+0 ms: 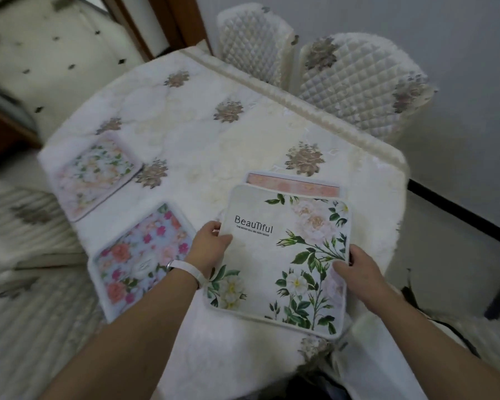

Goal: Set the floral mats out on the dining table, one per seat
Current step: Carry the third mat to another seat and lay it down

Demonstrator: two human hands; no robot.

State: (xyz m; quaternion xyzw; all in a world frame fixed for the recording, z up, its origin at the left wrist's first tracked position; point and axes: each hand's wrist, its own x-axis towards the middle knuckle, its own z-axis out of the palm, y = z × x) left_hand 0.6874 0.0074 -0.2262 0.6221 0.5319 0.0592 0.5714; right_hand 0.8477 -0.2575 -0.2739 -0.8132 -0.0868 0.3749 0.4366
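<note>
The square white cloth mat printed with green-leaved pale flowers and the word "BeauTiful" is at the near right part of the table, gripped at two opposite edges. The left hand pinches its left edge, thumb on top; the right hand clasps its right edge, thumb on the print and fingers curled round the rim. Whether the mat is lifted clear of the table I cannot tell. Its far edge overlaps a pink-patterned mat, of which only a strip shows.

To the left, a blue mat with pink and orange blossoms lies hard along the table's left edge, just beside the left wrist and its white wristband. Farther along the same edge lies a pale pastel floral mat, apart from the blue one.

The table's white quilted cloth with grey-brown embroidered flowers shows in a wide stretch between the mats and the scalloped far edge — there two white diamond-quilted chairs stand close. A ribbed white chair cover sits at the left.
</note>
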